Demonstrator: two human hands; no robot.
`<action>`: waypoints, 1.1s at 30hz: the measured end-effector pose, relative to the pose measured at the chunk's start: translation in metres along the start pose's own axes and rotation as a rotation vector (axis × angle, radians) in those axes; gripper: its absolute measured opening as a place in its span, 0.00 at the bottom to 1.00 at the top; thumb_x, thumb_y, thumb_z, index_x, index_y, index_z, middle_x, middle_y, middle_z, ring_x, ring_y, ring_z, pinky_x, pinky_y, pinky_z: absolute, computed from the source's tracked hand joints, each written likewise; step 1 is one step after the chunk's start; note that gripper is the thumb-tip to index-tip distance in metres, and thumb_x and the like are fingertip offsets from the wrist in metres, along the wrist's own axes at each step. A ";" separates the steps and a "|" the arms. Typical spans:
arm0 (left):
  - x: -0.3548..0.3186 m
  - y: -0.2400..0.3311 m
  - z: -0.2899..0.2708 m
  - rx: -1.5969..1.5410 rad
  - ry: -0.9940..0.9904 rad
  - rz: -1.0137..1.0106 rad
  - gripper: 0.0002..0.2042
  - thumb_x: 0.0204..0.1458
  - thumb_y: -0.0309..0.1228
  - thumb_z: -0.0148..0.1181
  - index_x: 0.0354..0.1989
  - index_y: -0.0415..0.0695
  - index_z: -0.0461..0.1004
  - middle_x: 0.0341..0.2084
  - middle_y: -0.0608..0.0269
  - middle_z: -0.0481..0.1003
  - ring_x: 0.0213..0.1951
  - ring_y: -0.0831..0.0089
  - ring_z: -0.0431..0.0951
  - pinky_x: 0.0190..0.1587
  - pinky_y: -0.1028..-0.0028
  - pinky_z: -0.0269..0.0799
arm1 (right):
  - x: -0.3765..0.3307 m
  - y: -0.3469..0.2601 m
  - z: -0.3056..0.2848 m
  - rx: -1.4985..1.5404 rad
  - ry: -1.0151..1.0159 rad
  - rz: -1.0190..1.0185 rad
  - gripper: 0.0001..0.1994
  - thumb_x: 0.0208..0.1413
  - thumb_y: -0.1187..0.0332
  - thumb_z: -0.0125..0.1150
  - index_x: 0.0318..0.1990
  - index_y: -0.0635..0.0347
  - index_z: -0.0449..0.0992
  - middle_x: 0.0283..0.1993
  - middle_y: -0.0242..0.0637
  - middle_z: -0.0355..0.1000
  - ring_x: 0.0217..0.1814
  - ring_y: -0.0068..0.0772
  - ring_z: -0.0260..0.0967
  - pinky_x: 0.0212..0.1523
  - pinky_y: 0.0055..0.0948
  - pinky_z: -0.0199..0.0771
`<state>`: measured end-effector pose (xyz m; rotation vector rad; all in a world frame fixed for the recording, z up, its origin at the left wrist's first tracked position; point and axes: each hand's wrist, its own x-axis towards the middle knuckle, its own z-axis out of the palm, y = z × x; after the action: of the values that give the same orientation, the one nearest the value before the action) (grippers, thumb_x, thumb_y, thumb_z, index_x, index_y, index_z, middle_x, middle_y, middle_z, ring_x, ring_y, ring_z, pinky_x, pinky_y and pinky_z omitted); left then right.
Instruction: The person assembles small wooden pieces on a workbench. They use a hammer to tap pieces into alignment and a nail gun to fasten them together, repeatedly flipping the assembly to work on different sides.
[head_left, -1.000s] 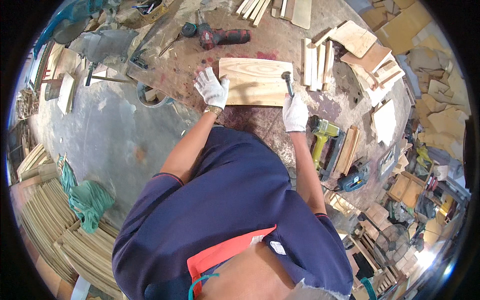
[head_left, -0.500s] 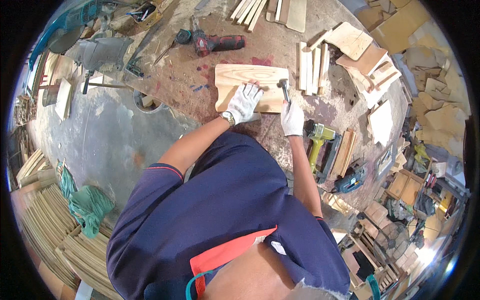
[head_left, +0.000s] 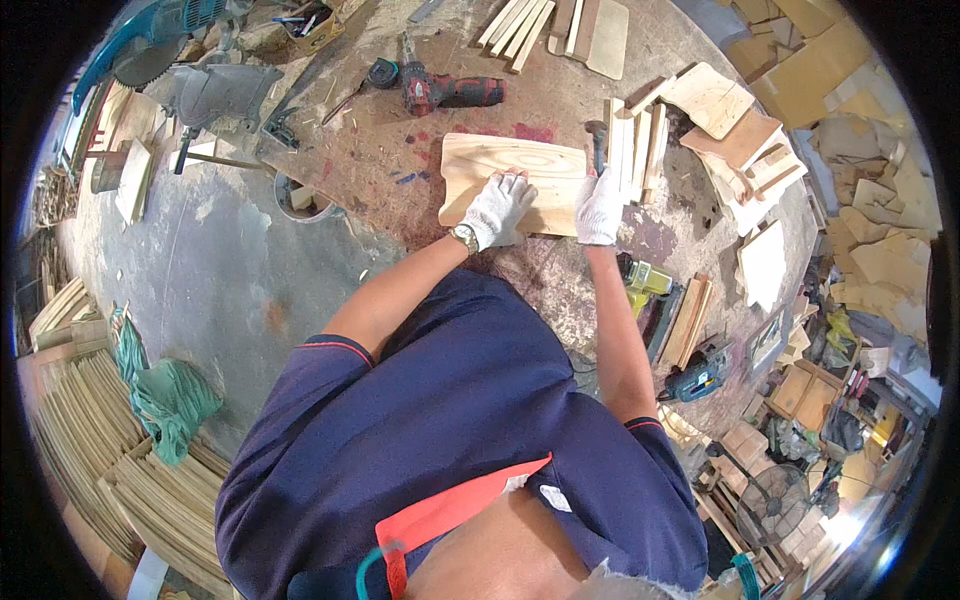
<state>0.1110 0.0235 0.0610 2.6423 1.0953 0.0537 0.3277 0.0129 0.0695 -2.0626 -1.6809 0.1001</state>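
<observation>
Head view: left hand lies spread on the board, right hand grips a hammer; nailing looks barely started.

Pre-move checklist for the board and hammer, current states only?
1. Left hand flat on the board: ok.
2. Right hand gripping the hammer: ok.
3. Both hands gloved: ok.
4. Board lying flat on the floor: ok.
5. Nail or mark under the hammer head: cannot tell.
6. Space beside the hammer: not ok, wood strips lie right next to it.
</observation>
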 end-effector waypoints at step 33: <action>0.000 -0.002 0.009 0.159 0.004 0.030 0.42 0.47 0.55 0.66 0.66 0.38 0.63 0.58 0.49 0.68 0.65 0.52 0.64 0.69 0.57 0.56 | 0.003 -0.054 0.033 -0.025 -0.137 -0.143 0.12 0.65 0.65 0.59 0.33 0.63 0.72 0.28 0.51 0.72 0.28 0.56 0.70 0.32 0.48 0.70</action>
<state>0.1107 0.0222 0.0518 2.8006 1.1034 -0.0224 0.2679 0.0337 0.0629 -1.9861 -1.9152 0.1779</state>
